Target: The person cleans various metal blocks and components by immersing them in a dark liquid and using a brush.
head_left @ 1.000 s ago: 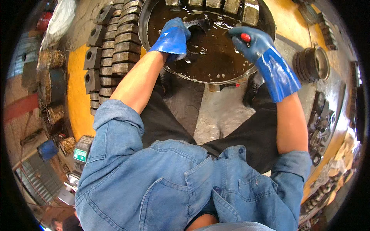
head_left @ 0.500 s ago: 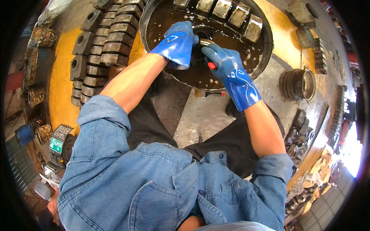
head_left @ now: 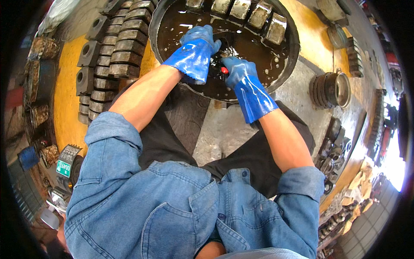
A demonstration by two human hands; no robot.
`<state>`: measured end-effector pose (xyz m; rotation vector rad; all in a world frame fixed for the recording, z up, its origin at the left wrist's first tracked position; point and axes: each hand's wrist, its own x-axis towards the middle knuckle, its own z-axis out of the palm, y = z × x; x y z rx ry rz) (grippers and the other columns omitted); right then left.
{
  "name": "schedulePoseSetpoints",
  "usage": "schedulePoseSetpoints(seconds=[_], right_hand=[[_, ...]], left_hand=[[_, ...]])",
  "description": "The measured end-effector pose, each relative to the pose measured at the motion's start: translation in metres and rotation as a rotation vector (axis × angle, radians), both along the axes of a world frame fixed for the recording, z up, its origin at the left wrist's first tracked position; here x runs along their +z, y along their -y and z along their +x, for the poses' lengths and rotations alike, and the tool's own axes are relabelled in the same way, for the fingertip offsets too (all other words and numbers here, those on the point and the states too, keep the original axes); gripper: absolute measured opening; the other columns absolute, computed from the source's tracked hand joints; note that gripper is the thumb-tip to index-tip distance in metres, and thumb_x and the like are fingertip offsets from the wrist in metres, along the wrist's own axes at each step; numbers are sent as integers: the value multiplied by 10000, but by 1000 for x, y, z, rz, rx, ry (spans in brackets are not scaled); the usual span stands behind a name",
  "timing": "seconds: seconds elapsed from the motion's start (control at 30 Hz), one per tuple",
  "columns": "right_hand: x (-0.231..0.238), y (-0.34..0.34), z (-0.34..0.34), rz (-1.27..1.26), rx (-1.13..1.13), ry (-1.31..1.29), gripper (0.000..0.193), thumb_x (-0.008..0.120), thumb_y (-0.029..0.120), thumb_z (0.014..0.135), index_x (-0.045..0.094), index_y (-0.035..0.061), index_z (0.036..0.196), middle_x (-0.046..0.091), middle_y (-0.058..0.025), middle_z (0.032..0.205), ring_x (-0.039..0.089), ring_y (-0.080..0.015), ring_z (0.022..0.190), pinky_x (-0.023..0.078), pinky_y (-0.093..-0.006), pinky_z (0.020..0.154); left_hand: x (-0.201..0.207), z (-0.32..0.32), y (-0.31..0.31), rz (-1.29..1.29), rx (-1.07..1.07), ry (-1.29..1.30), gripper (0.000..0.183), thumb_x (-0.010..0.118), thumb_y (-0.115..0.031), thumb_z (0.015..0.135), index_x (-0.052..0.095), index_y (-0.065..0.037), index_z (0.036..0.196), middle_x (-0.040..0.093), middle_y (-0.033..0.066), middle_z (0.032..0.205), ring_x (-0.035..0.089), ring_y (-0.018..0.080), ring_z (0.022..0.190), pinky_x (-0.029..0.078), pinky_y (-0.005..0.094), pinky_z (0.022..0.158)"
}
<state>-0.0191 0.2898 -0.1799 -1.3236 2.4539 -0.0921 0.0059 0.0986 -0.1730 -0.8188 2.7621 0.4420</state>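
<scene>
My left hand [head_left: 197,39], in a long blue rubber glove, is closed round a dark, wet metal part [head_left: 225,39] at the surface of the brown liquid. Most of that part is hidden by the glove and the murk. Beside it, my right hand [head_left: 239,70], gloved alike, grips a red-handled brush [head_left: 224,70]; its working end is hard to make out against the part. Both hands are inside a round black tub [head_left: 295,51]. Along the tub's far side sits a row of wet, greyish metal blocks [head_left: 276,29].
Stacked metal blocks [head_left: 127,46] stand left of the tub, with bored blocks [head_left: 89,53] beside them. To the right is a ribbed metal cylinder [head_left: 330,90]. Loose metal parts [head_left: 336,142] lie farther right. My knees flank the floor below the tub.
My right hand has moved down and slightly left with the brush, its head now lower against the dark part. The left hand stays at the part. The whole view has shifted slightly.
</scene>
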Motion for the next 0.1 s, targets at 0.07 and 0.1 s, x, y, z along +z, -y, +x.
schedulePoseSetpoints(seconds=[0.07, 0.1], right_hand=[[-4, 0, -5, -13, 14, -33, 433, 787, 183, 828, 678, 156, 1245, 747, -141, 1234, 729, -355, 1158, 591, -487, 954], [-3, -3, -4, -14, 8, -33, 433, 787, 183, 828, 678, 156, 1245, 747, -141, 1234, 729, -355, 1158, 591, -487, 954]], left_hand=[[-7, 0, 1, 4, -16, -60, 726, 747, -617, 928, 621, -123, 1444, 654, 201, 1460, 625, 412, 1365, 525, 587, 1102], [-8, 1, 3, 5, -25, -90, 727, 743, -619, 932, 616, -125, 1451, 653, 199, 1464, 624, 415, 1366, 523, 587, 1107]])
